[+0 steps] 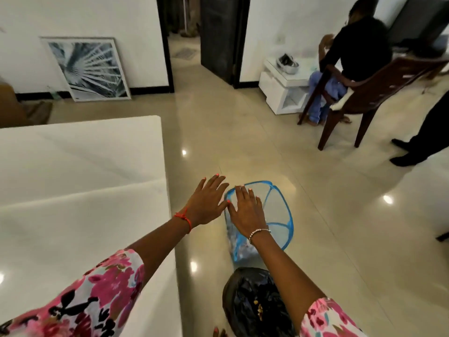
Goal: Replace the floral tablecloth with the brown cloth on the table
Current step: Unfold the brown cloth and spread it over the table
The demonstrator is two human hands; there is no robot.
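Glossy floor tiles (328, 203) lie beneath both hands: left hand (206, 200) and right hand (247, 211), fingers spread flat and holding nothing, hover mid-frame over a blue mesh hamper (290, 227). Lower down sits a black bag (247, 300); the white table (73, 178) fills the left.

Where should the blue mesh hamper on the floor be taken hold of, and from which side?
Take the hamper by its stiff blue top rim, coming from above. It stands beside the table with its mouth facing up, and its mesh walls look soft, so a side grasp would likely crumple them.
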